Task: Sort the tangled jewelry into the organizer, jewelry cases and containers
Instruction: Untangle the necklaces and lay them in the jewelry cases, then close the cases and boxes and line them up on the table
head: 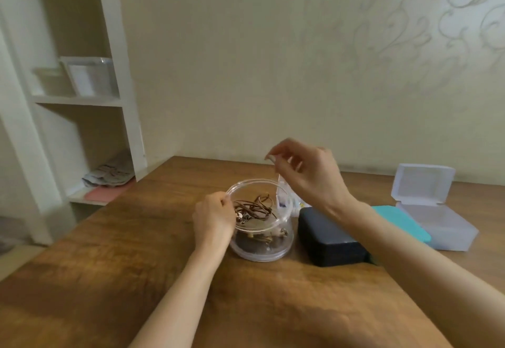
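Observation:
A clear round plastic jar [261, 249] stands on the wooden table, holding tangled brown cords [255, 207] and small metal pieces. My left hand [214, 218] grips the jar's left rim. My right hand [306, 173] is raised above the jar's right side and pinches a thin pale strand or small clear packet [281, 197] that hangs down over the rim. To the right of the jar lie a dark navy jewelry case [330, 241], shut, a teal case [401, 220] and a translucent plastic box [437, 224] with its lid open.
The wooden table [136, 265] reaches to the beige wall at the back. A white shelf unit [82, 102] stands at the left with clear containers on one shelf and folded cloth and a pink item lower down.

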Tool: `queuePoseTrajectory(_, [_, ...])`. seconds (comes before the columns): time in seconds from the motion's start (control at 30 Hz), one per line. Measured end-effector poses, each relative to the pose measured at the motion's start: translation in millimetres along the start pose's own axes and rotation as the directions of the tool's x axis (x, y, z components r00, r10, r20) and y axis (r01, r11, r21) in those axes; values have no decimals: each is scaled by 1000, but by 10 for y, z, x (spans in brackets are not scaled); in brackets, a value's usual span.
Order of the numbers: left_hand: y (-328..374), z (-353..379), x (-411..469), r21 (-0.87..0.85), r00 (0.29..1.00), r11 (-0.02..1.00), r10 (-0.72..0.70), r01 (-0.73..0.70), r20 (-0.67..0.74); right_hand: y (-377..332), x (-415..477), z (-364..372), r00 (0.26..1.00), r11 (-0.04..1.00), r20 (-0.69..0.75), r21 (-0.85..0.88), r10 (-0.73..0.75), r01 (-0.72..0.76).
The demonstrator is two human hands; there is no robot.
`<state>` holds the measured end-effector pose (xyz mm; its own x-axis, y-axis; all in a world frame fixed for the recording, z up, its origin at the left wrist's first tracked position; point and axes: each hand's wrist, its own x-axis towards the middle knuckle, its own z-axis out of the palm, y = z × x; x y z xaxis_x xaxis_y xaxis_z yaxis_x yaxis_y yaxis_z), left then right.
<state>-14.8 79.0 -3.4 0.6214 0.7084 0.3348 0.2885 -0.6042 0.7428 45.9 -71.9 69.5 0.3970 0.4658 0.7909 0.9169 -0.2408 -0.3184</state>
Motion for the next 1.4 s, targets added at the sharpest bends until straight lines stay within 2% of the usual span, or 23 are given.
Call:
queuePoseTrajectory(0.07, [6,-112,42,-26,998,999,26,-27,-49,-62,-264,-69,993,992,-34,35,-117,118])
queuePoseTrajectory(0.1, [2,-178,54,-20,994,998,54,-56,-99,-83,-392,-61,987,987,25,28,-157,156])
queuePoseTrajectory(0.17, [-10,-292,52,29,970,994,106,-102,-220,-71,-592,49,951,977,255,-70,-175,199])
queuePoseTrajectory(0.27, [-11,-371,22,97,949,992,111,-86,-294,-22,-698,286,779,928,622,-331,81,168])
queuePoseTrajectory(0.33, [-38,-367,14,130,955,991,76,-40,-286,6,-692,361,650,945,721,-327,239,14])
queuePoseTrajectory(0.4, [-85,-354,11,160,959,987,47,-2,-280,5,-649,353,598,959,750,-241,282,-150])
queuePoseTrajectory(0.43, [-99,-356,11,164,960,986,31,16,-280,-6,-621,323,573,962,773,-215,273,-167])
queuePoseTrajectory(0.5, [-114,-365,19,159,960,986,-5,52,-280,-78,-546,199,523,977,826,-194,211,-88])
queuePoseTrajectory(0.53, [-120,-363,30,152,960,986,-21,66,-280,-134,-496,95,523,984,835,-173,171,-46])
queuePoseTrajectory(0.6, [-144,-352,61,138,961,987,-44,84,-274,-234,-364,-160,545,990,826,-126,143,-69])
queuePoseTrajectory(0.67, [-195,-321,83,116,967,992,-11,42,-256,-288,-241,-409,561,970,815,-3,143,-243])
queuePoseTrajectory(0.7, [-216,-306,78,102,973,995,24,-1,-229,-296,-181,-503,588,932,799,109,126,-347])
queuePoseTrajectory(0.77, [-208,-283,38,84,987,996,51,-39,-150,-253,-76,-554,704,806,694,325,153,-495])
queuePoseTrajectory(0.8, [-193,-264,28,83,992,996,33,-23,-119,-196,-31,-500,744,740,627,382,232,-554])
queuePoseTrajectory(0.83, [-179,-244,28,98,995,995,7,3,-101,-125,2,-401,742,682,578,391,340,-618])
queuePoseTrajectory(0.93, [-185,-153,66,60,991,991,-120,123,-52,89,29,20,589,597,526,180,613,-782])
queuePoseTrajectory(1.0, [-182,-103,78,-187,968,950,-252,249,10,187,-3,255,498,591,496,-38,711,-806])
queuePoseTrajectory(1.03, [-169,-93,69,-347,947,883,-315,316,63,213,-20,346,483,592,477,-103,734,-799])
queuePoseTrajectory(1.1, [-94,-57,18,-562,907,714,-370,417,203,219,-61,459,503,621,450,-162,738,-767])
queuePoseTrajectory(1.13, [-60,-42,-10,-599,898,670,-362,437,250,204,-80,503,530,650,439,-183,725,-738])
queuePoseTrajectory(1.27, [-47,18,-59,-628,935,692,-279,355,220,143,-154,627,674,767,366,-326,642,-553])
queuePoseTrajectory(1.33, [-69,45,-55,-639,934,683,-286,354,212,133,-185,687,677,774,375,-332,633,-539])
queuePoseTrajectory(1.4, [-81,71,-61,-653,935,672,-294,349,196,148,-213,742,653,777,429,-250,624,-579])
